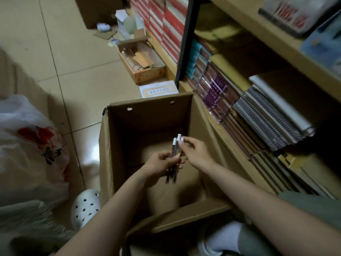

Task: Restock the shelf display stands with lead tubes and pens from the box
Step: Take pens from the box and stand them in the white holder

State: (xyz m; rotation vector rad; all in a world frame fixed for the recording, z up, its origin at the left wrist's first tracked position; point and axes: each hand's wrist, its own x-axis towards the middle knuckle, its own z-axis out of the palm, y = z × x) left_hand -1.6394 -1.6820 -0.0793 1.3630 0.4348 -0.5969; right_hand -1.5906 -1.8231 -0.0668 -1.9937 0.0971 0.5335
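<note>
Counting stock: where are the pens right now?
Head view, centre: the pens are bunched in the left hand above the open box, right hand touching their caps.

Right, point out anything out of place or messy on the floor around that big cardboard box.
Beyond the large brown cardboard box, a white printed sheet of paper lies loose on the tiled floor. Further back, a crumpled white paper wad and a flat scrap of brown cardboard lie scattered there too. Nothing looks spilled.

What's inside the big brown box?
Inside the cardboard box, cardboard pieces lie at the bottom. Both hands hover over it: the left hand holds a bunch of pens, the right hand touches their tips. Arms hide part of the bottom.
</note>
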